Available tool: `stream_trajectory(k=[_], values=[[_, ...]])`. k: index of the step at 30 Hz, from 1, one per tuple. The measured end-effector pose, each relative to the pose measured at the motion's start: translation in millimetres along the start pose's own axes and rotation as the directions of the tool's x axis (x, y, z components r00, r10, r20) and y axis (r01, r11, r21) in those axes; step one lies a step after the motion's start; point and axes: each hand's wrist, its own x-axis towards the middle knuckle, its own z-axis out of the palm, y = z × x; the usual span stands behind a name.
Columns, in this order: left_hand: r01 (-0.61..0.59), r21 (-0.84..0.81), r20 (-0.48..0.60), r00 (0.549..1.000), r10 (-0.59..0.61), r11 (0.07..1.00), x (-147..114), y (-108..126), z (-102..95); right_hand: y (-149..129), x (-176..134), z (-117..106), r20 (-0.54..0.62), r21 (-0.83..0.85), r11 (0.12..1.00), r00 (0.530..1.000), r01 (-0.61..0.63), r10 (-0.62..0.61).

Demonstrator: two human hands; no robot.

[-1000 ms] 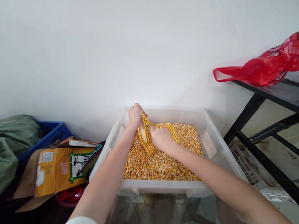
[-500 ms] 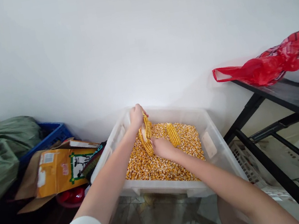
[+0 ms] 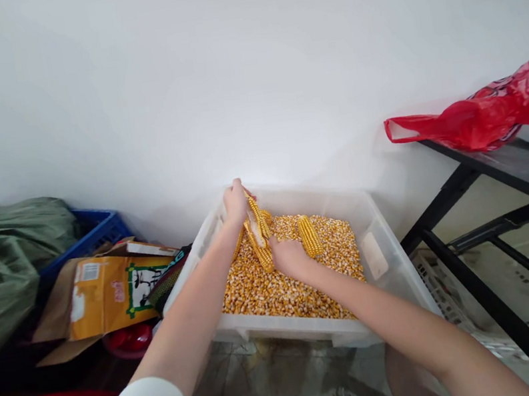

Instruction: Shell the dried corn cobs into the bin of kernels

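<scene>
Left hand [image 3: 235, 204]: closed round the far end of a cob [image 3: 257, 216]
Cob: held tilted over the kernels [image 3: 281, 296], a pale bare patch shown on it
Right hand [image 3: 289, 258]: curled against the cob's near part; whether anything is gripped cannot be told
Tub [image 3: 291, 330]: part-filled with kernels
Spare cob [image 3: 309, 236]: laid on the kernels, just beyond the right hand
Carton [image 3: 101, 299]: placed left of the tub
Red bag [image 3: 480, 121]: laid on the rack [image 3: 489, 297]

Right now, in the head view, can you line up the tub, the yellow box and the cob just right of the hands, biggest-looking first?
1. Tub
2. Yellow box
3. Cob, easily the smallest
</scene>
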Motion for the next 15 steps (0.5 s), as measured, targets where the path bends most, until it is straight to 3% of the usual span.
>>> stream_trajectory(k=[4,8,15], values=[[-0.066,0.084,-0.045,0.997,0.070,0.994,1.7,-2.3,-3.1,1.8,0.5,1.3,0.059,-0.072,0.997,0.998,0.032,-0.028],[-0.037,0.122,-0.125,0.991,0.052,0.992,7.5,-6.1,-8.4,4.6,1.0,7.5,0.098,-0.093,0.995,0.995,0.030,-0.021],[-0.068,0.312,-0.190,0.973,0.132,0.948,12.6,-9.0,-12.7,16.8,6.7,31.1,0.023,-0.050,0.999,1.000,-0.002,0.003]])
